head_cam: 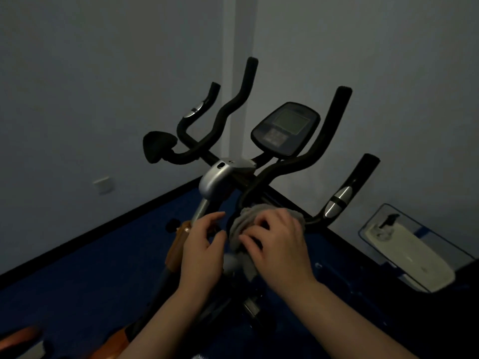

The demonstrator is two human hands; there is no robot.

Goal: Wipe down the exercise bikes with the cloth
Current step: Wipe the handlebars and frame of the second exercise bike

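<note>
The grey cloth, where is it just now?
In the head view the cloth is low and centre, bunched on the bike's handlebar stem under the right hand, with the left hand beside it.

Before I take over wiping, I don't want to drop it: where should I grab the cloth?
Take the cloth by its bunched upper part, from the left, where it shows beside the right hand. The tail hanging below looks thin and loose.
</note>
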